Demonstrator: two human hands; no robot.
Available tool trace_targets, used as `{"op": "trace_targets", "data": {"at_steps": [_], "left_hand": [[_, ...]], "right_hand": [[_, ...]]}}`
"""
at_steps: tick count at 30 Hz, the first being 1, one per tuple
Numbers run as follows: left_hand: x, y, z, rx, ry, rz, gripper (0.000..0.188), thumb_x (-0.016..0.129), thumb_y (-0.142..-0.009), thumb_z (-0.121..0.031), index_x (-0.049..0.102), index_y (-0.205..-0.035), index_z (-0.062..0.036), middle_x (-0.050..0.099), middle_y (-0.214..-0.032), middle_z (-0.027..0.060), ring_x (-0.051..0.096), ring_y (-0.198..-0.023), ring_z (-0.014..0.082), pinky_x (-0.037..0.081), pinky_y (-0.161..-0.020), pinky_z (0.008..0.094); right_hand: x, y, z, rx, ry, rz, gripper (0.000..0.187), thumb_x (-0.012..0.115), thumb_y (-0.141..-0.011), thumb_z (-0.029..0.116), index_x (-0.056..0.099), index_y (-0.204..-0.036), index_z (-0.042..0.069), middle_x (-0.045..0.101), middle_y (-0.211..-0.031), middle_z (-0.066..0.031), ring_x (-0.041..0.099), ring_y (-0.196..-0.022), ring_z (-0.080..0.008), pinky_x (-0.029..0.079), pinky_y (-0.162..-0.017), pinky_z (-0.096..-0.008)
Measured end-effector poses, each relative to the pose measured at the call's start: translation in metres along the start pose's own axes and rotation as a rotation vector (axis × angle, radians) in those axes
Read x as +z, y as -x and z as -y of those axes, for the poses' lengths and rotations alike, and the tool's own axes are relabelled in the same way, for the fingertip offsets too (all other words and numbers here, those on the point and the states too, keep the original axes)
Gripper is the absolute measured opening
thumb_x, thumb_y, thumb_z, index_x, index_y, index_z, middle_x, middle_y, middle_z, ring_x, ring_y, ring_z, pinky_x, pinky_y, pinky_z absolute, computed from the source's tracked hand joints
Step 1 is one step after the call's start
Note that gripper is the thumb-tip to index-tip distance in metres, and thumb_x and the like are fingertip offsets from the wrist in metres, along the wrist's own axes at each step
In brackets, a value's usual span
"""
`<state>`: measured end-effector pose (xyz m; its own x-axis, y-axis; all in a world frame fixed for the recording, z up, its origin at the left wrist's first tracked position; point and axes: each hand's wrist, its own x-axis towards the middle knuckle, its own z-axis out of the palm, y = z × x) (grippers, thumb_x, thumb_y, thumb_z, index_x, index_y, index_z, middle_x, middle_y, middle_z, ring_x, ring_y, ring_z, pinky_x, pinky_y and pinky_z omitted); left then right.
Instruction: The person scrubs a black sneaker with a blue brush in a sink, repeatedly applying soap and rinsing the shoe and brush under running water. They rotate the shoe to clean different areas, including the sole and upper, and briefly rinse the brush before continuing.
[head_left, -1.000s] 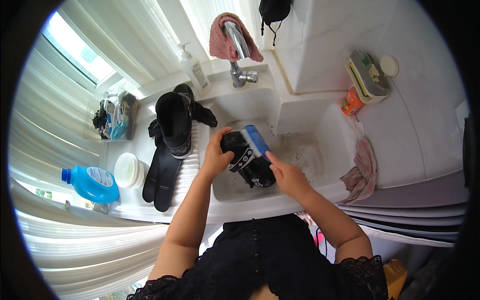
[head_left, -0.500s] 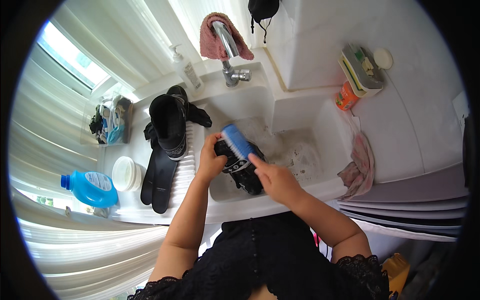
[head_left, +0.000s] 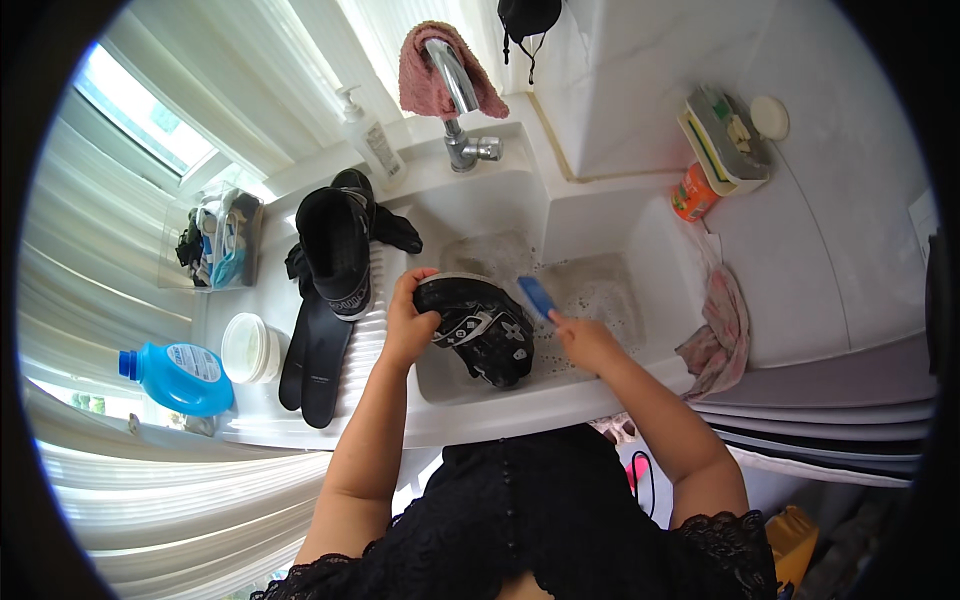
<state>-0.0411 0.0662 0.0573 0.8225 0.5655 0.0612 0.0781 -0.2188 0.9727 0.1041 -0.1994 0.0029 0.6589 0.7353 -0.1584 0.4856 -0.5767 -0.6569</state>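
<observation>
My left hand grips a black shoe with white markings by its left end, holding it tilted over the sink basin. In my right hand is a blue scrub brush, held by its handle. The brush head is to the right of the shoe, apart from it, above the dirty, sudsy water. On the ribbed washboard to the left lies a second black shoe. Two black insoles rest below that shoe.
A chrome faucet draped with a pink cloth rises behind the basin. At left are a blue detergent bottle, a white tub and a clear bin. A stained cloth hangs over the right rim.
The brush has moved off the shoe, right and down, with my right hand. More of the shoe's patterned upper now shows. My left hand keeps its grip, shifted slightly.
</observation>
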Motion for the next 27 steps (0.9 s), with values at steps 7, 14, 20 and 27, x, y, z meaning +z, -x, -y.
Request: {"op": "trace_targets", "data": {"at_steps": [7, 14, 20, 27], "left_hand": [[0.008, 0.001, -0.011, -0.018, 0.012, -0.033, 0.073, 0.057, -0.063, 0.008, 0.041, -0.133, -0.0078, 0.05, -0.117, 0.0115, 0.054, -0.1, 0.0183, 0.046, -0.083, 0.0262], [0.007, -0.003, -0.031, 0.329, -0.541, 0.116, 0.094, 0.088, -0.058, -0.027, 0.04, -0.136, -0.0057, 0.048, -0.123, 0.0151, 0.054, -0.104, 0.0316, 0.046, -0.089, 0.0353], [0.044, 0.002, -0.04, 0.135, -0.336, 0.053, 0.093, 0.087, -0.059, -0.023, 0.037, -0.133, 0.0008, 0.049, -0.118, 0.0161, 0.056, -0.09, 0.0249, 0.049, -0.078, 0.0337], [0.048, -0.03, -0.001, 0.094, -0.209, -0.081, 0.087, 0.085, -0.06, -0.015, 0.036, -0.132, -0.001, 0.052, -0.112, 0.011, 0.056, -0.095, 0.0178, 0.05, -0.083, 0.0326]], "right_hand": [[-0.005, -0.044, -0.039, 0.275, 0.176, 0.258, 0.038, 0.051, -0.093, 0.025, 0.054, -0.131, 0.017, 0.064, -0.101, -0.0217, 0.064, -0.086, -0.0382, 0.051, -0.076, -0.0448], [-0.079, 0.024, 0.091, -0.066, -0.224, -0.067, 0.042, 0.052, -0.093, 0.018, 0.05, -0.136, 0.018, 0.059, -0.071, -0.0177, 0.054, -0.059, -0.0283, 0.046, -0.063, -0.0371], [-0.083, 0.034, 0.126, -0.2, 0.089, -0.075, 0.044, 0.054, -0.092, 0.02, 0.048, -0.136, 0.021, 0.06, -0.077, -0.0188, 0.059, -0.069, -0.0385, 0.047, -0.064, -0.0453], [-0.1, 0.058, 0.129, -0.182, 0.434, 0.046, 0.043, 0.05, -0.094, 0.021, 0.047, -0.136, 0.024, 0.058, -0.075, -0.0162, 0.059, -0.064, -0.0369, 0.048, -0.059, -0.0475]]}}
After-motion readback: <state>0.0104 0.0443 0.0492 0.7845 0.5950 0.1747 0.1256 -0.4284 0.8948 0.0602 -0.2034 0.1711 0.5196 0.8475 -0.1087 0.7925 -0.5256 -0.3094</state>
